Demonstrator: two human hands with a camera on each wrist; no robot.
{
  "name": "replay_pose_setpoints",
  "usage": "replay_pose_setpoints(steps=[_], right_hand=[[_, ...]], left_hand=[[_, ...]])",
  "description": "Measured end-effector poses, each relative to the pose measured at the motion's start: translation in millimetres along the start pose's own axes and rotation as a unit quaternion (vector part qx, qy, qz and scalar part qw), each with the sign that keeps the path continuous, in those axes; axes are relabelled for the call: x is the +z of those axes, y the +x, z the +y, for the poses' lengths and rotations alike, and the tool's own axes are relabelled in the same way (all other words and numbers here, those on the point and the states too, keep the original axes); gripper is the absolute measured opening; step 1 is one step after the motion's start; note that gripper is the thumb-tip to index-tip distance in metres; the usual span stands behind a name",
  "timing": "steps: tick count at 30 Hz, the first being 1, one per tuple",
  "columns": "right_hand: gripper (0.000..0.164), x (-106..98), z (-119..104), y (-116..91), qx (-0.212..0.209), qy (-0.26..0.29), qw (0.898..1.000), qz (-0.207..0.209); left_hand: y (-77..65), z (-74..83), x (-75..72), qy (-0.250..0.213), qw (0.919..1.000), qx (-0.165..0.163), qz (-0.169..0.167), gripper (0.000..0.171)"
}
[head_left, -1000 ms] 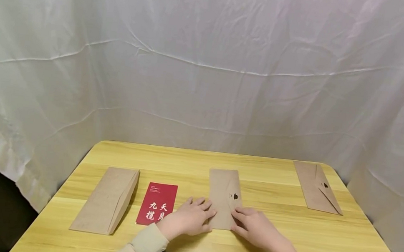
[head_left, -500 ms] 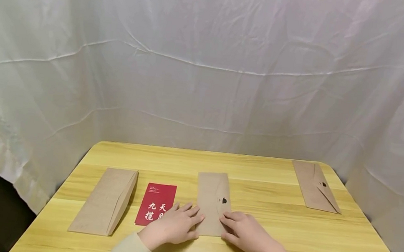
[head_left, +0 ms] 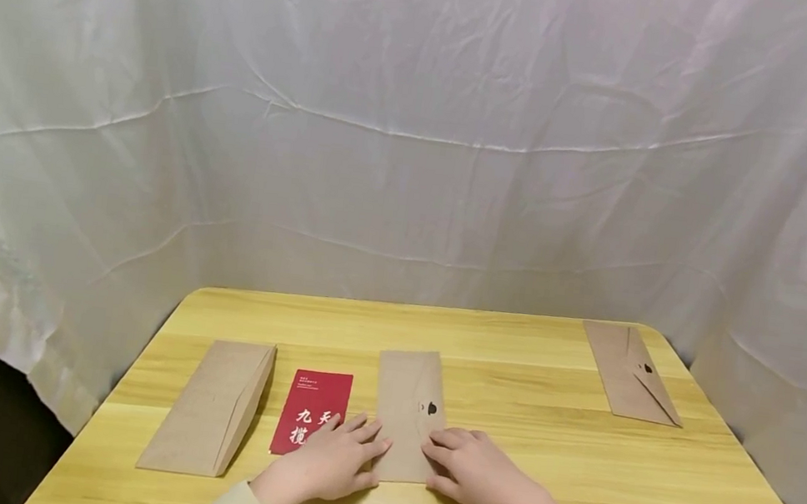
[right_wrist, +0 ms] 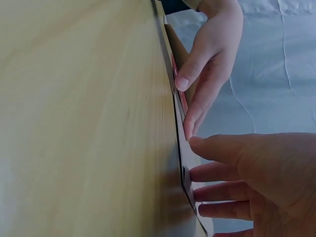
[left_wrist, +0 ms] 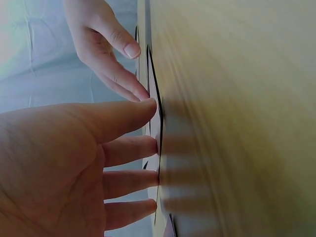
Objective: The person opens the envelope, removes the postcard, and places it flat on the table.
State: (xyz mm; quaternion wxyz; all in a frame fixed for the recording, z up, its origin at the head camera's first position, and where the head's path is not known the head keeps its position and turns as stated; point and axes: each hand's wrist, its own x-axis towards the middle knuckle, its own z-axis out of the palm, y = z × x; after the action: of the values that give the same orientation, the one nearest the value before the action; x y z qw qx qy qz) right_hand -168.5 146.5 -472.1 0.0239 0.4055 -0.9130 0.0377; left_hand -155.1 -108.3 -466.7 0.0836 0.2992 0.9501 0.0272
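Observation:
A flat brown paper envelope with a small black hat-like print lies in the middle of the table, flap side up. At its left edge, my left hand rests with extended fingertips and thumb touching the paper. My right hand touches the right edge in the same way, near the envelope's near end. In the left wrist view, the left fingers reach straight to the thin edge. The right fingers do likewise in the right wrist view. A red card with white characters lies partly under or behind the left hand.
On the left lies a thicker brown envelope, its side slightly raised. Another flat brown envelope with the same print lies at the far right corner. White curtains hang around the wooden table.
Both hands have moved left and toward the near edge, and the middle envelope has slid along with them. The red card and the other envelopes stay in place.

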Motion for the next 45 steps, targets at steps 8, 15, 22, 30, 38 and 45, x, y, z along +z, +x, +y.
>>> replay_pose_setpoints(steps=[8, 15, 22, 30, 38, 45], right_hand=[[0.046, -1, -12, 12, -0.011, -0.006, 1.000, -0.018], [0.048, 3, -19, 25, -0.028, -0.029, 0.999, -0.027], [0.049, -3, -18, 26, -0.009, -0.010, 0.998, -0.055], [0.051, -13, -17, 21, 0.008, 0.009, 0.998, -0.070], [0.051, -25, -14, 16, 0.005, 0.014, 0.999, -0.050], [0.053, -34, -5, 13, 0.031, 0.017, 0.999, -0.033]], left_hand=[[-8.3, -1.5, -0.4, 0.010, 0.9999, -0.007, 0.005, 0.053], [-9.1, -2.1, -6.0, 0.004, 1.0000, -0.008, 0.003, 0.052], [-10.3, -1.6, -9.2, -0.005, 0.9999, -0.007, -0.006, 0.052], [-8.4, -1.8, -8.5, -0.005, 0.9999, -0.006, -0.010, 0.052], [-7.8, -4.5, -9.0, -0.007, 0.9999, -0.004, -0.014, 0.052], [-10.0, -4.7, -9.6, -0.004, 0.9999, -0.002, -0.012, 0.052]])
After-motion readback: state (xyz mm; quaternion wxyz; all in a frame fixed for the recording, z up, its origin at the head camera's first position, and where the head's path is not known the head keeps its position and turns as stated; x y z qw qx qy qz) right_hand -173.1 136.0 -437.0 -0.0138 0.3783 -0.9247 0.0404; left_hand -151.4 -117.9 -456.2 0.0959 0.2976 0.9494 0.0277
